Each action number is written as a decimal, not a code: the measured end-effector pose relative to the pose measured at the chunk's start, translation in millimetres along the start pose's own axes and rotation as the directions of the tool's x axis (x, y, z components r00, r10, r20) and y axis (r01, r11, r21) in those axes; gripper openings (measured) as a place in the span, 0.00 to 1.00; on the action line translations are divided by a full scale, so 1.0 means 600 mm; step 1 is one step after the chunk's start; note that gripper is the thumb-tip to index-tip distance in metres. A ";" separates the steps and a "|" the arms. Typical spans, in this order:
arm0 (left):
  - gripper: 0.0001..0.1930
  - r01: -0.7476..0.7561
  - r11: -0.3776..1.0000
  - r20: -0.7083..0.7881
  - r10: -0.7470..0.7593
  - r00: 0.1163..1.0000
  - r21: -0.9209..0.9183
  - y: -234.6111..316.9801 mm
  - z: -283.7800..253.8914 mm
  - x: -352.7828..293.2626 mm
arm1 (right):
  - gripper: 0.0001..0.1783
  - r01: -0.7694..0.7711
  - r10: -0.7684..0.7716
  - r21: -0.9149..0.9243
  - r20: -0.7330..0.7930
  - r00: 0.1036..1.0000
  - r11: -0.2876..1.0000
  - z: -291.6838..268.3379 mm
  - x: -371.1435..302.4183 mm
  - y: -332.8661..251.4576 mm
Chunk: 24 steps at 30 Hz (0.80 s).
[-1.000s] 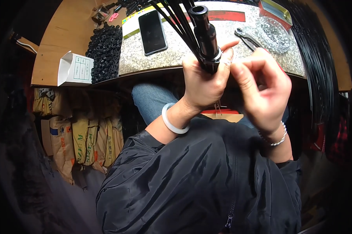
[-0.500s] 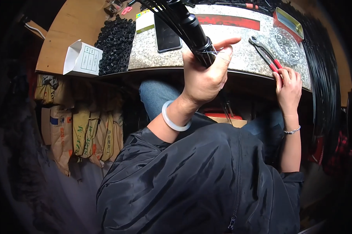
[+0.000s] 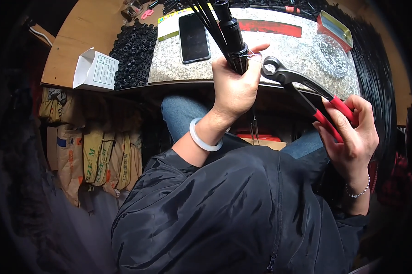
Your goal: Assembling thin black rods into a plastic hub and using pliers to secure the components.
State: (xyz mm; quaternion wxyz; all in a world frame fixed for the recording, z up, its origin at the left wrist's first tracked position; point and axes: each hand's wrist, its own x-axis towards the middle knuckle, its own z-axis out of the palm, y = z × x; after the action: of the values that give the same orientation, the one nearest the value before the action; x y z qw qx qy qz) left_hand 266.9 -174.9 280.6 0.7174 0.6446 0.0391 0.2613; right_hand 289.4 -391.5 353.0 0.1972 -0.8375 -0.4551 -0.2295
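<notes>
My left hand [image 3: 235,93] is wrapped around a black umbrella frame [image 3: 233,39], a tube with thin ribs beside it. The frame stands tilted, its upper end beyond the table's front edge. A thin wire [image 3: 254,55] goes round its collar, and the loose ends stick out to the right by my thumb. In my right hand [image 3: 356,139] are black pincers [image 3: 293,77] with red handles, held with the handles apart. Their rounded jaws are just right of my left thumb and the wire ends. I cannot tell whether they touch the wire.
Behind the frame lie a phone [image 3: 194,39] and a flat red strip [image 3: 272,28] on the speckled board [image 3: 167,59]. Small black parts [image 3: 133,52] are heaped beside a white box [image 3: 96,69]. A clear coil [image 3: 331,55], a red tin [image 3: 336,29] and black rods [image 3: 377,77] are at right.
My right hand has picked the pincers up off the board and brought their jaws near the wire. The umbrella frame in my left hand has become more upright.
</notes>
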 end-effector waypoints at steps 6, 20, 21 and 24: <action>0.12 0.021 1.000 0.000 -0.021 1.000 0.001 0.000 0.002 -0.004 | 0.14 0.132 -0.130 -0.139 0.017 0.991 0.981 0.000 -0.002 -0.003; 0.17 0.006 1.000 0.128 -0.006 0.992 0.003 0.027 -0.005 -0.022 | 0.31 -0.123 0.021 0.416 0.240 0.970 0.901 0.032 -0.043 -0.006; 0.19 -0.038 0.999 0.138 0.039 0.990 -0.012 0.020 -0.007 -0.022 | 0.25 -0.027 -0.039 0.323 0.195 0.980 0.946 0.025 -0.034 -0.001; 0.17 -0.235 0.960 0.211 0.264 0.941 -0.154 0.008 -0.007 -0.019 | 0.25 -0.937 -0.153 0.340 0.925 0.348 -0.077 -0.009 -0.024 0.012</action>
State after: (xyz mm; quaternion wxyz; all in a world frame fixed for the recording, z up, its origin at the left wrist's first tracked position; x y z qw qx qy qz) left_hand 254.0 -175.7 281.1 0.7177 0.6232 -0.1428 0.2760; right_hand 287.4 -407.6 348.7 0.5217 -0.5839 -0.1557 0.6022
